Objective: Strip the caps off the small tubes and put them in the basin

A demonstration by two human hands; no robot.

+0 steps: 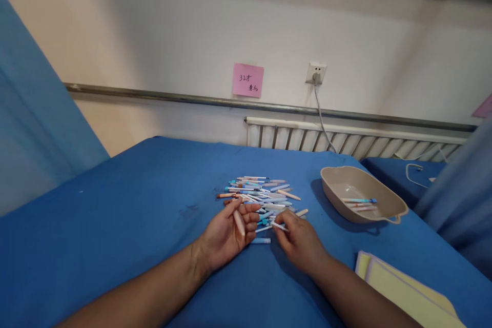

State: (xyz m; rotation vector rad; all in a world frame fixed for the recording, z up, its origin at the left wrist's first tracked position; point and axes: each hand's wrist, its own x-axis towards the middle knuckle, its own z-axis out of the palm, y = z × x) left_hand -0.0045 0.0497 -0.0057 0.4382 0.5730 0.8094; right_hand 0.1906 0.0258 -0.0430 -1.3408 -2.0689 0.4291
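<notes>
A heap of several small pens and pen parts (259,195) in white, blue and orange lies on the blue cloth-covered table (126,220). My left hand (226,233) rests palm up at the heap's near edge, fingers curled round a pale pen piece (239,222). Just to its right, my right hand (298,238) pinches a thin white pen piece (279,226) at its fingertips. A light blue piece (261,240) lies on the cloth between both hands.
A beige oval tray (384,210) with a few pens (359,203) in it stands to the right. Yellow paper pads (407,292) lie at the near right. Behind are a wall with a pink note (248,80), a socket (315,73) and a radiator (346,138).
</notes>
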